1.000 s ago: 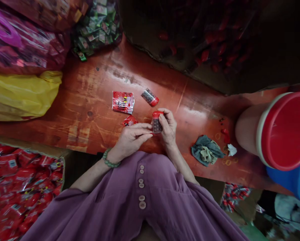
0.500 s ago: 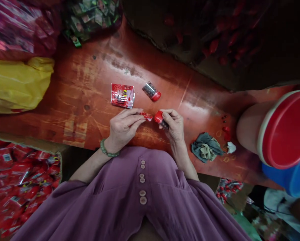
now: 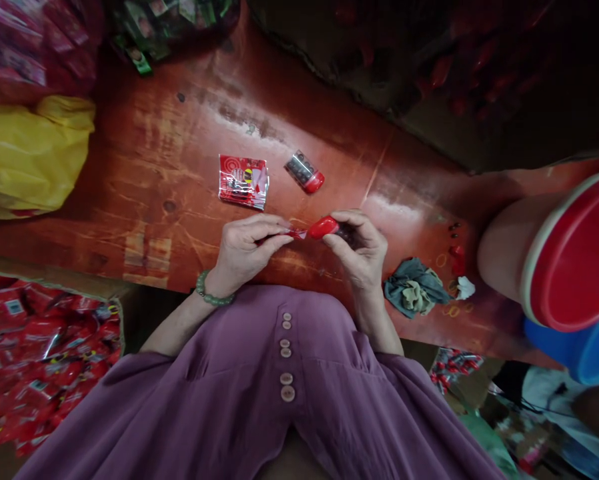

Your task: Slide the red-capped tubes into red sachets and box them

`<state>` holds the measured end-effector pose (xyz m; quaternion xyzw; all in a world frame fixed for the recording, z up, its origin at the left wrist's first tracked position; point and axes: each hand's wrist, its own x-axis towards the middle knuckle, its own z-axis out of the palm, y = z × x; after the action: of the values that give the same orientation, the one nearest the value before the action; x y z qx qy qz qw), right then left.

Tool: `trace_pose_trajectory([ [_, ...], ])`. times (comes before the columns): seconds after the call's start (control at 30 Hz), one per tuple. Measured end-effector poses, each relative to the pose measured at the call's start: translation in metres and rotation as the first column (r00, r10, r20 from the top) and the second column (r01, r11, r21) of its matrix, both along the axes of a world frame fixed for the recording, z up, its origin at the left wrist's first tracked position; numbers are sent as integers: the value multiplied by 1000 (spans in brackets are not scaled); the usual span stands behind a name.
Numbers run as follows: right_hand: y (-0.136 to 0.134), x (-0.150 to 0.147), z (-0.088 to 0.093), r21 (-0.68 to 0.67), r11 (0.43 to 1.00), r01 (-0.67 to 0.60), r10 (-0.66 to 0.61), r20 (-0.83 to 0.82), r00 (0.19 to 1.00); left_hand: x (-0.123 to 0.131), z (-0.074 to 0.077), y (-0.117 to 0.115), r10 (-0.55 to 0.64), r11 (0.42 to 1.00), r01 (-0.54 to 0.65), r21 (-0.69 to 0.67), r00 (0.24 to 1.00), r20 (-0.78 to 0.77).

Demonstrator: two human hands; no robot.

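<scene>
My left hand [image 3: 244, 250] pinches a small red plastic packet [image 3: 297, 233] by one end, its free end pointing right. In my right hand [image 3: 362, 253] is a small clear bottle with a red cap [image 3: 323, 227] and dark contents; its cap faces the packet, almost touching it. Fingers hide much of both things. Beyond my hands, a flat pile of printed red packets [image 3: 243, 181] lies on the orange-red table [image 3: 189, 160]. A second clear bottle with dark balls and a red cap [image 3: 304, 172] rests on its side to the right of the pile.
A yellow bag [image 3: 34, 157] and bags of packets stand at left. Below them is a carton of red filled packets [image 3: 34, 353]. A crumpled grey-green cloth [image 3: 415, 287] lies near a lidded bucket [image 3: 577, 253] on the right. Part of another person [image 3: 554, 407] shows lower right.
My right hand has turned the bottle so its cap points left at the packet. That hand has shifted slightly right; the left still pinches the packet. The view has shifted a little.
</scene>
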<state>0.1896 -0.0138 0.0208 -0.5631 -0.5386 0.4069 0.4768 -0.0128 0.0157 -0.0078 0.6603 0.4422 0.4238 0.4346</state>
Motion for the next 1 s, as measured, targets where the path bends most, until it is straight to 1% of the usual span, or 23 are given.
trace_pose_trajectory([
  [0.07, 1, 1, 5, 79, 994, -69, 61, 101, 993, 0, 1, -1, -35, 999, 35, -6, 999, 26],
  [0.13, 3, 2, 8, 121, 982, -145, 119, 200, 972, 1, 2, -3, -54, 999, 54, 6, 997, 50],
  [0.23, 2, 3, 11, 145, 959, -243, 188, 315, 930, 1, 4, -4, -54, 999, 55, -4, 997, 62],
  [0.33, -1, 6, 12, 148, 943, -299, 227, 373, 900, 0, 4, -5, -59, 996, 62, -68, 997, 55],
  [0.4, -2, 9, 13, 154, 943, -295, 218, 383, 898, 0, 3, -6, -65, 991, 71, -110, 996, 57],
  [0.53, -1, 13, 16, 151, 973, -174, 118, 321, 940, -1, 1, -7, -68, 984, 80, -157, 994, 80],
  [0.6, 1, 11, 17, 126, 979, -163, 118, 308, 944, -1, 0, -6, -76, 982, 89, -168, 993, 87],
  [0.73, 3, 7, 15, 98, 963, -251, 207, 326, 922, -3, -1, -5, -115, 975, 132, -178, 988, 100],
  [0.87, 3, 7, 13, 25, 943, -333, 306, 333, 892, -4, -1, -4, -167, 966, 184, -180, 980, 110],
  [1.0, 4, 10, 15, -34, 890, -455, 438, 343, 831, -4, -2, -4, -218, 951, 230, -205, 973, 79],
])
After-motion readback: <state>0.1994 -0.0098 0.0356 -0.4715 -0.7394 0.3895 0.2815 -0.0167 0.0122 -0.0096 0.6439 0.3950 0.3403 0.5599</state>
